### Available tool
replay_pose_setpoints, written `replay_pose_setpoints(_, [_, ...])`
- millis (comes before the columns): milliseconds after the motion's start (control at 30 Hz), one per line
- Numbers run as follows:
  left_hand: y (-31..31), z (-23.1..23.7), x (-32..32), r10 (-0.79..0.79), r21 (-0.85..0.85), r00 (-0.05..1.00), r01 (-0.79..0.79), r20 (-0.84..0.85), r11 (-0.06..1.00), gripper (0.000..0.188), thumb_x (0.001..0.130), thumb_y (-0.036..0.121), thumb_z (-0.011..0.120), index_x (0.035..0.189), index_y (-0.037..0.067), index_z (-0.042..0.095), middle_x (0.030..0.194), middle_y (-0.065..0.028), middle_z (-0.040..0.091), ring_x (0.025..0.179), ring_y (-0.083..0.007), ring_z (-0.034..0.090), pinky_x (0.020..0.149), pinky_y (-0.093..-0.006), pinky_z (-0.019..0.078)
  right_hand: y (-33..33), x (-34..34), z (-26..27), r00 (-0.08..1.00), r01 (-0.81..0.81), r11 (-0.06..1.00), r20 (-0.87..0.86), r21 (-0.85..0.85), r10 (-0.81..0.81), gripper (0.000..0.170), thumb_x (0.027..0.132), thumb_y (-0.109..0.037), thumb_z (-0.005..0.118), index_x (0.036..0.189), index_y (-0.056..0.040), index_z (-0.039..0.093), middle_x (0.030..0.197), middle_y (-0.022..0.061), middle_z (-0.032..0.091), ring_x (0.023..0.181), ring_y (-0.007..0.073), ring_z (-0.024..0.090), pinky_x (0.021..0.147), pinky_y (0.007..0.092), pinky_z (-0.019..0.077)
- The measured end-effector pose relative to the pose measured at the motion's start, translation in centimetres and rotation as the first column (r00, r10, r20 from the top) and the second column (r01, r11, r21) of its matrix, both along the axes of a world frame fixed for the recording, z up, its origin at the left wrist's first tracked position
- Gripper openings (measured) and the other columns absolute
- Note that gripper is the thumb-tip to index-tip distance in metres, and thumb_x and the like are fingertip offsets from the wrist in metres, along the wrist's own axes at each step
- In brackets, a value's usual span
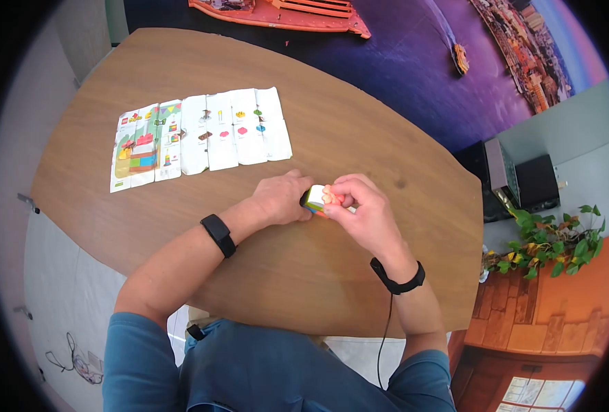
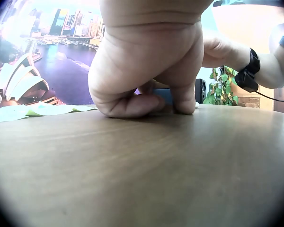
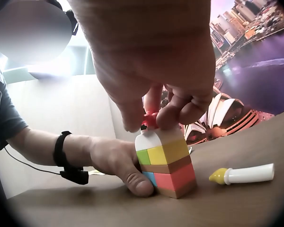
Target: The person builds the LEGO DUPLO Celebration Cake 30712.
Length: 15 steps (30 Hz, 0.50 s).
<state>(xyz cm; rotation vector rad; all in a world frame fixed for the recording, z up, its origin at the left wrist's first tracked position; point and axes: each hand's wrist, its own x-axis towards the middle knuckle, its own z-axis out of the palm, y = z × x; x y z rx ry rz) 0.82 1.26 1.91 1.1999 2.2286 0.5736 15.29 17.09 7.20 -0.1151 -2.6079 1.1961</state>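
Observation:
A small stack of toy building bricks (image 3: 173, 163) stands on the table, with brown, blue, coral, green and yellow layers under a rounded white top (image 3: 162, 137). Around the stack's lower part my left hand (image 1: 282, 199) grips, its thumb (image 3: 139, 183) along the blue brick and its curled fingers (image 2: 135, 105) down on the tabletop. From above, my right hand (image 1: 365, 211) pinches a red flower-shaped piece (image 1: 330, 196) between thumb and fingers, right at the white top. Beside the stack lies a white toy candle (image 3: 248, 174) with a yellow flame tip.
An unfolded instruction sheet (image 1: 198, 134) with brick pictures lies toward the back left of the wooden table (image 1: 359, 288). A cable (image 1: 385, 343) hangs from the right wrist's black band (image 1: 398, 278). Past the table's right end are a plant (image 1: 545, 240) and a black speaker (image 1: 538, 182).

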Motion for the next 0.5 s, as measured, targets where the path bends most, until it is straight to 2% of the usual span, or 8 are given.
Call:
replay_pose_setpoints(167, [-0.1,0.2,0.0,-0.012,0.003,1.0,0.012,-0.015,1.0,0.057,0.087,0.04,0.084,0.134,0.015,0.065,0.13,-0.0098,0.063,0.122,-0.0296,0.068,0.098,-0.0443,0.058,0.4,-0.1,0.4,0.998,-0.023,0.998,0.061,0.058,0.02,0.028,0.089,-0.007,0.084,0.111,0.0,0.07,0.113,0.0085,0.069,0.081,0.0169,0.066,0.075,0.0327,0.0567])
replay_pose_setpoints(267, [0.1,-0.3,-0.1,-0.003,0.0,1.0,0.004,-0.022,1.0,0.058,0.086,0.041,0.084,0.135,0.015,0.065,0.131,-0.0097,0.063,0.123,-0.0295,0.067,0.099,-0.0442,0.0579,1.1,0.6,0.8,0.994,-0.028,0.999,0.1,-0.015,0.03,0.03,0.09,-0.008,0.082,0.117,-0.0009,0.071,0.113,0.0102,0.068,0.082,0.0172,0.066,0.075,0.0327,0.0566])
replay_pose_setpoints(333, [0.0,-0.2,-0.2,-0.008,-0.004,1.0,0.008,-0.029,1.0,0.06,0.086,0.04,0.084,0.136,0.015,0.064,0.132,-0.0096,0.063,0.124,-0.0293,0.067,0.1,-0.044,0.0577,2.7,1.5,-0.1,0.985,0.173,0.959,0.018,-0.222,-0.174,0.029,0.093,-0.012,0.08,0.12,-0.0023,0.072,0.113,0.0106,0.067,0.083,0.0173,0.066,0.075,0.0337,0.0563])
replay_pose_setpoints(367, [-0.1,-0.1,-0.1,-0.017,-0.013,0.999,0.017,-0.029,1.0,0.062,0.085,0.04,0.084,0.138,0.015,0.064,0.132,-0.0095,0.063,0.124,-0.0292,0.067,0.101,-0.0439,0.0576,3.4,1.9,0.1,0.985,0.172,0.959,0.017,-0.225,-0.172,0.029,0.093,-0.012,0.08,0.12,-0.0023,0.072,0.113,0.0106,0.067,0.083,0.0173,0.066,0.075,0.0337,0.0563])
replay_pose_setpoints(433, [0.0,-0.3,-0.2,-0.023,-0.011,1.0,0.023,-0.021,1.0,0.064,0.085,0.039,0.084,0.14,0.015,0.063,0.133,-0.0095,0.063,0.125,-0.029,0.066,0.101,-0.0435,0.0574,4.2,2.8,0.4,0.913,0.219,0.958,0.308,0.183,-0.268,0.029,0.094,-0.014,0.078,0.121,-0.0037,0.073,0.113,0.0111,0.068,0.088,0.0228,0.068,0.081,0.0377,0.0568])
replay_pose_setpoints(467, [0.1,-0.3,-0.3,-0.026,-0.004,1.0,0.026,-0.011,1.0,0.066,0.084,0.038,0.084,0.142,0.015,0.062,0.134,-0.0096,0.063,0.125,-0.0289,0.066,0.102,-0.0432,0.0572,4.4,3.2,0.0,0.912,0.228,0.957,0.305,0.18,-0.275,0.029,0.094,-0.014,0.078,0.121,-0.0037,0.073,0.113,0.0111,0.068,0.088,0.0228,0.068,0.081,0.0377,0.0568])
replay_pose_setpoints(500, [0.1,-0.4,-0.4,-0.032,-0.005,0.999,0.032,-0.014,0.999,0.066,0.084,0.038,0.084,0.142,0.015,0.062,0.134,-0.0096,0.063,0.125,-0.0289,0.066,0.102,-0.0432,0.0572,4.8,3.5,-1.0,0.915,0.143,0.961,0.339,0.237,-0.22,0.03,0.094,-0.015,0.078,0.121,-0.0041,0.073,0.114,0.0116,0.068,0.092,0.0267,0.069,0.084,0.04,0.0565])
